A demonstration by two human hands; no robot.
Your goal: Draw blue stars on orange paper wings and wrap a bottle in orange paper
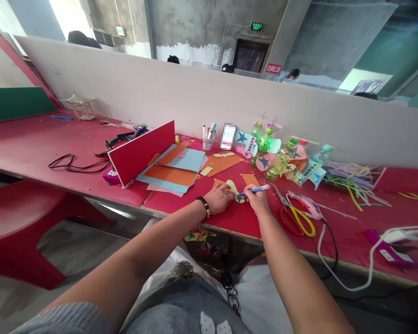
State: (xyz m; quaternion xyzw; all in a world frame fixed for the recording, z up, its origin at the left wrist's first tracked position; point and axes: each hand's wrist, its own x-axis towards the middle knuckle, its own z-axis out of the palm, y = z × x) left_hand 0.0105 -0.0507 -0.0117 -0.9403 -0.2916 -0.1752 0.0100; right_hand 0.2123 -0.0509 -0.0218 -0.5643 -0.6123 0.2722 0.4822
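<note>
My right hand (257,199) is closed round a blue and white marker pen (260,189), its tip at a pale yellow paper cut-out (232,185) with a dark blue star (240,198) on it. My left hand (221,198), a beaded bracelet at its wrist, lies flat beside the cut-out. Its fingertips hold the paper down on the red table. Orange paper pieces (250,180) lie just beyond my hands. To the right rest scissors (297,214) with red and yellow handles, next to a pink glue gun (305,204).
Coloured paper sheets (176,174) are stacked left, against a red divider (144,150). Behind stand a pen cup (207,143), a phone (228,136) and plastic bottles (280,160) with paper shapes. A bundle of coloured pipe cleaners (351,178) and a white cable (371,260) lie right.
</note>
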